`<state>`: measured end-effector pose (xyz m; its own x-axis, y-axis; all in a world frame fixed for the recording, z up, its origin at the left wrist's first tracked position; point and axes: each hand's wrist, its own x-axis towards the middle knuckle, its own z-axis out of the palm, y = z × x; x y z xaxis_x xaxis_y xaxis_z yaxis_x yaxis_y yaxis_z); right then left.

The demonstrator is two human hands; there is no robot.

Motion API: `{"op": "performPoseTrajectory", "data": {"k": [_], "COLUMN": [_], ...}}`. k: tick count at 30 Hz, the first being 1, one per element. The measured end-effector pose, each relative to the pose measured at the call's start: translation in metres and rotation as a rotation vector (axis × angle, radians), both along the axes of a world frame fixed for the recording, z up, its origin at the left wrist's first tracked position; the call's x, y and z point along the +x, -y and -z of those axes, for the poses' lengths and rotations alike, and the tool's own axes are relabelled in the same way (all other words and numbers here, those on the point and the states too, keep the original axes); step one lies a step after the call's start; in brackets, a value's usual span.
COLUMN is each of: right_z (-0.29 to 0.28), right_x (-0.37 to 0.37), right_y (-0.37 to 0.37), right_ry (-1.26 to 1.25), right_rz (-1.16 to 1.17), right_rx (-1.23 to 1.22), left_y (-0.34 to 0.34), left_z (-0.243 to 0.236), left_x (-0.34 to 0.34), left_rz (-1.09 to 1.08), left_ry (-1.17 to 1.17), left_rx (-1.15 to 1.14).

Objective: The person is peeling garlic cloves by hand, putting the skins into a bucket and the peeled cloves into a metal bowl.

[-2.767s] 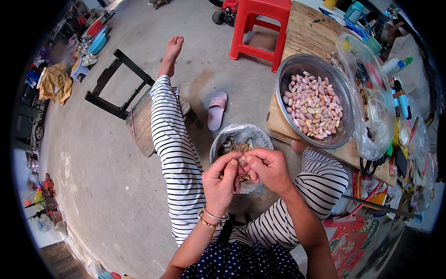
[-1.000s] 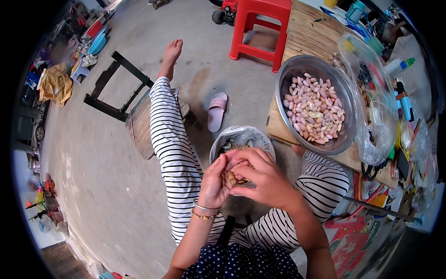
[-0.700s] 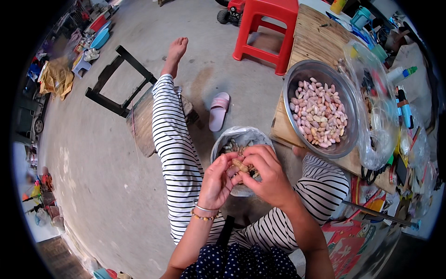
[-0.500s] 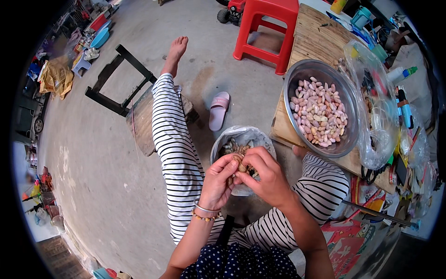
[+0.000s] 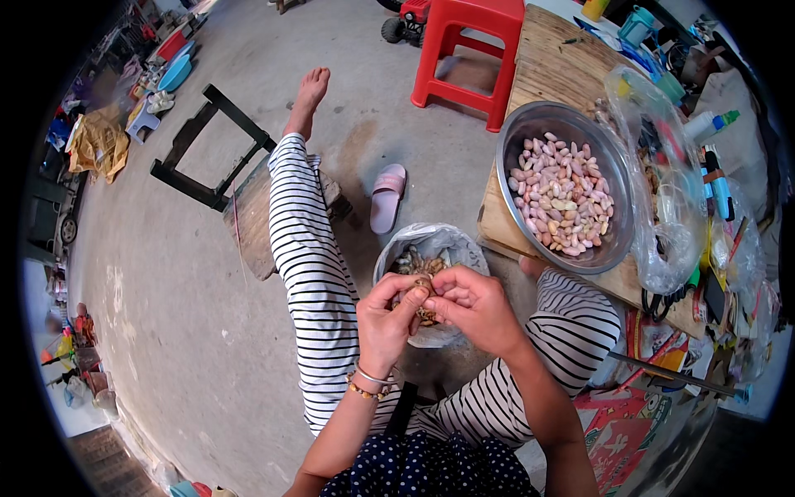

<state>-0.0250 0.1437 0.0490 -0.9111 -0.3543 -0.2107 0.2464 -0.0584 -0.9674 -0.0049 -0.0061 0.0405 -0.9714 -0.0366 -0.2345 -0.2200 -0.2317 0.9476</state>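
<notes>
Over a lined bin, my left hand [image 5: 389, 315] pinches a brown peanut [image 5: 426, 285] in its shell between thumb and fingers. My right hand [image 5: 474, 306] meets it from the other side, thumb and fingertips closed on the same peanut. Below them the bin [image 5: 447, 235], lined with a whitish plastic bag, holds brown empty shells [image 5: 418, 263]; my hands hide part of its contents. To the right, a steel bowl [image 5: 617, 166] holds many shelled pinkish peanuts [image 5: 563, 195].
The bowl stands on a wooden table [image 5: 546, 62], beside a clear plastic bag [image 5: 675, 240] and clutter. A red stool [image 5: 447, 58] stands behind the bin. My outstretched leg rests over a wooden chair [image 5: 252, 219]. A pink slipper [image 5: 387, 199] lies on the floor.
Both hands stay together over the bin; the fingers have shifted on the peanut, and my right hand's fingers are more bent. The whole view has moved slightly.
</notes>
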Motion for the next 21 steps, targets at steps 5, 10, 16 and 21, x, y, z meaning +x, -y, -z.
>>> {"op": "performPoseTrajectory", "data": {"k": [5,10,16,21], "right_z": [0.000,-0.003,-0.004,-0.006], "right_x": [0.000,0.002,0.001,-0.001], "right_y": [-0.002,0.007,0.007,0.006], "right_ry": [0.035,0.010,0.096,0.125], "right_rz": [-0.031,0.018,0.033,0.027], "right_rx": [0.019,-0.054,-0.238,-0.274], "left_y": [0.002,-0.004,-0.013,-0.013], "left_z": [-0.004,-0.004,-0.005,-0.009], "left_x": [-0.002,-0.001,-0.002,-0.001], "left_rz": [0.054,-0.028,-0.134,-0.157], "left_ry": [-0.026,-0.075,-0.036,0.085], "left_rx": [-0.007,-0.001,0.203,0.373]}}
